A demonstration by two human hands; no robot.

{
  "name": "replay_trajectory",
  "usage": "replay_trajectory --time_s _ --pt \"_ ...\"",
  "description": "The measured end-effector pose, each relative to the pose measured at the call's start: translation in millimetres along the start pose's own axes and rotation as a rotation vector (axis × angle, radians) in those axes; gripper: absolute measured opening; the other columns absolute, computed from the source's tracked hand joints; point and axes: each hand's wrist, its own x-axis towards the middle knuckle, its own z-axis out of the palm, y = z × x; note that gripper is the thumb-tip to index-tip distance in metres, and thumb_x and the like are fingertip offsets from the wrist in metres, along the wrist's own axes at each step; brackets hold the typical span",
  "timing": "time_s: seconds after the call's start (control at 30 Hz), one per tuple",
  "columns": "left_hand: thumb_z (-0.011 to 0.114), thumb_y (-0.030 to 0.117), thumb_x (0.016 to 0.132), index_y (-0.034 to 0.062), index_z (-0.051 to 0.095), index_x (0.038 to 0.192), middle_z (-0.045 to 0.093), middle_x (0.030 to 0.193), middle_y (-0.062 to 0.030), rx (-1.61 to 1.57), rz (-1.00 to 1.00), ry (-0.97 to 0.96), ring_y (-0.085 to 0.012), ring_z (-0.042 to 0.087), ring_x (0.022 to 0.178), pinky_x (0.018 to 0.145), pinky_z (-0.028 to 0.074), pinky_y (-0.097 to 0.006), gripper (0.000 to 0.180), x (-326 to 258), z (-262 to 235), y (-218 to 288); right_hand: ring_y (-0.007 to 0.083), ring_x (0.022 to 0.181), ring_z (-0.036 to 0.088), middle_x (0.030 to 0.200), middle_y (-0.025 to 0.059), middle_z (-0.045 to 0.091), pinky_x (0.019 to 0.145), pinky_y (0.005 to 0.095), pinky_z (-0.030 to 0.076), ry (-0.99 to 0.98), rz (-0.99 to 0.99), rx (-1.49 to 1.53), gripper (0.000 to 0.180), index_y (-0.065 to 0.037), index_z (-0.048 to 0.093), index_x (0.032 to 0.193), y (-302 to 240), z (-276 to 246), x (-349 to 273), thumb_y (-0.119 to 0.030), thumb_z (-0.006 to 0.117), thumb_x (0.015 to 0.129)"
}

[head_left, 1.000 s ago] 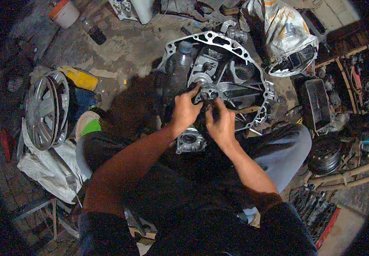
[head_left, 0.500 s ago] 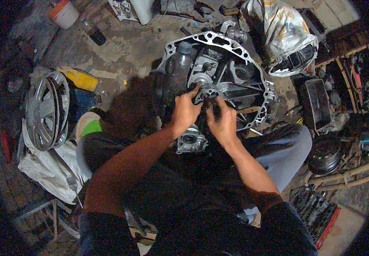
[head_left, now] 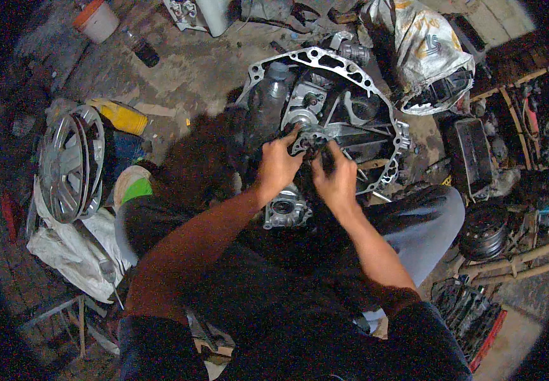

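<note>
A large aluminium gearbox housing [head_left: 376,95] lies on the dirty floor in front of me, its round open bell side facing up. My left hand [head_left: 277,166] and my right hand [head_left: 336,180] meet at its middle, both gripping a small round metal part [head_left: 307,136] on the central shaft. Fingers of both hands curl around that part. Just below my hands a small silver cylindrical fitting [head_left: 285,213] sticks out of the housing. My knees frame the housing from below.
A silver wheel cover [head_left: 68,166] leans at the left beside a yellow container [head_left: 122,116] and white rags [head_left: 74,251]. A crumpled sack [head_left: 423,54] lies at top right. Dark metal parts [head_left: 471,162], a black pulley [head_left: 485,232] and a tool case [head_left: 471,314] crowd the right.
Both hands stay on the round part at the housing's middle; the fingers shift only slightly around it.
</note>
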Motion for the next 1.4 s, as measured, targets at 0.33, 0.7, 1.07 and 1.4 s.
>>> replay_trajectory --time_s 0.33,0.7,1.07,1.4 --pt "0.071 0.007 0.077 0.0016 0.057 0.132 0.063 0.096 -0.0309 0.052 0.092 0.037 -0.0406 0.066 0.091 0.074 0.053 -0.042 0.056 2 5 -10 0.0434 0.073 0.067 0.082 0.0259 0.068 0.067 0.0492 0.053 0.100 -0.027 -0.123 0.036 0.005 0.059 0.116 7 -7 13 -0.007 0.066 0.082" --pt "0.071 0.007 0.077 -0.0005 0.056 0.132 0.063 0.102 -0.0308 -0.030 0.048 0.006 -0.0396 0.065 0.096 0.075 0.054 -0.040 0.058 1 2 -10 0.0446 0.071 0.066 0.076 0.0254 0.066 0.066 0.0496 0.052 -0.027 -0.078 -0.076 0.030 0.002 0.059 0.110 2 1 -2 -0.006 0.066 0.082" --pt "0.073 0.010 0.078 -0.0018 0.058 0.129 0.066 0.101 -0.0287 -0.049 -0.005 -0.029 -0.0397 0.065 0.098 0.079 0.054 -0.041 0.054 -1 -4 -1 0.0430 0.073 0.067 0.080 0.0253 0.067 0.067 0.0496 0.053 0.014 0.048 -0.076 0.035 -0.002 0.060 0.114 3 -11 22 -0.008 0.069 0.080" --pt "0.072 0.008 0.078 -0.0037 0.056 0.130 0.063 0.105 -0.0304 -0.021 -0.020 -0.055 -0.0397 0.066 0.097 0.080 0.054 -0.042 0.056 -1 -6 1 0.0437 0.073 0.066 0.081 0.0277 0.066 0.065 0.0498 0.052 -0.013 -0.061 -0.025 0.035 0.000 0.059 0.116 -2 -8 7 -0.003 0.066 0.082"
